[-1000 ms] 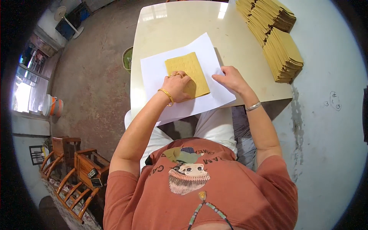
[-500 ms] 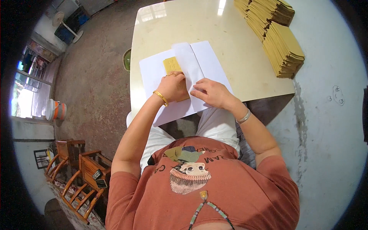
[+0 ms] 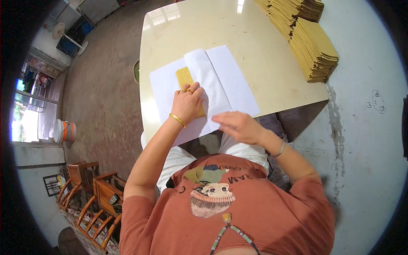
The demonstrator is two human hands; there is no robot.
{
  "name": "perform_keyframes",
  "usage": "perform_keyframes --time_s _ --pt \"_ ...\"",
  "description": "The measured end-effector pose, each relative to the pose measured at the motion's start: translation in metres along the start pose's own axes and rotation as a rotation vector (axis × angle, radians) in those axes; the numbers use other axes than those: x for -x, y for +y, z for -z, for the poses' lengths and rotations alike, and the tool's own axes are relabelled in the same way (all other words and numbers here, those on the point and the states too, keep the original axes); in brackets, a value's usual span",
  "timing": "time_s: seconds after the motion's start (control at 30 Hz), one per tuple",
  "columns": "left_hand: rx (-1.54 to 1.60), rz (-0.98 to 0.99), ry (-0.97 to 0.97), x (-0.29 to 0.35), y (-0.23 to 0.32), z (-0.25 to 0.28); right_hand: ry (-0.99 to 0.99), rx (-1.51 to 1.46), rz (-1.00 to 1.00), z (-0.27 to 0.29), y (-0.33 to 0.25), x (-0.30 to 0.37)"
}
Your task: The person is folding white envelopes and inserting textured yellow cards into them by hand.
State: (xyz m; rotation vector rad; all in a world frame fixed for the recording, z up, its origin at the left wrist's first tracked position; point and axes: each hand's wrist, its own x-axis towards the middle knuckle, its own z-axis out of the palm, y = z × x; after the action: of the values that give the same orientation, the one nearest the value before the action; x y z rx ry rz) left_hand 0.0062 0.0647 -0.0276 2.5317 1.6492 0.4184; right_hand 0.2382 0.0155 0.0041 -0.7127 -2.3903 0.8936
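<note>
A white paper sheet (image 3: 163, 89) lies spread near the table's front edge, with a narrow yellow paper bundle (image 3: 183, 75) on it. One strip of the white paper, a folded flap (image 3: 205, 74), is turned over toward the bundle's right edge. My left hand (image 3: 187, 102) presses on the bundle with bent fingers and holds it down beside the flap. Its palm hides the bundle's middle. Just off the sheet's lower right edge, my right hand (image 3: 240, 126) hovers with fingers stretched out, slightly blurred, holding nothing.
The pale table (image 3: 272, 80) carries tall stacks of yellow paper (image 3: 312, 51) at its far right, against the wall. A green container (image 3: 136, 71) stands by the left table edge. On the floor at left are a white and orange bucket (image 3: 65, 131) and wooden chairs (image 3: 108, 191).
My right hand has drawn back from the flap toward me and to the right. The flap lies flatter, and my left hand has shifted slightly on the bundle.
</note>
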Motion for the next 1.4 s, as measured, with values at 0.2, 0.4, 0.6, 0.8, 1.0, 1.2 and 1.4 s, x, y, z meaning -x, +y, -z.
perform_keyframes --time_s 0.2,0.4,0.6,0.8,1.0,1.2,1.4 --pt "-0.011 -0.008 0.069 0.002 -0.002 -0.008 0.061 0.358 0.004 0.027 0.062 -0.065" --pt "0.002 0.008 0.047 0.003 0.002 -0.006 -0.008 0.646 -0.101 0.019 0.149 -0.157" --pt "0.014 0.001 0.05 0.002 0.009 0.003 0.081 0.793 -0.169 0.017 0.156 -0.179" --pt "0.01 0.013 0.111 0.007 0.005 -0.008 -0.032 0.723 -0.031 -0.009 0.077 -0.072" --pt "0.05 0.045 -0.002 0.004 0.01 0.002 -0.102 0.409 -0.006 -0.005 0.044 -0.013" --pt "0.06 0.03 0.056 0.005 0.001 -0.005 0.426 -0.518 -0.609 0.024 0.089 -0.081" --pt "0.074 0.04 0.08 0.006 0.001 -0.012 0.062 -0.613 -0.874 0.044 0.082 -0.125"
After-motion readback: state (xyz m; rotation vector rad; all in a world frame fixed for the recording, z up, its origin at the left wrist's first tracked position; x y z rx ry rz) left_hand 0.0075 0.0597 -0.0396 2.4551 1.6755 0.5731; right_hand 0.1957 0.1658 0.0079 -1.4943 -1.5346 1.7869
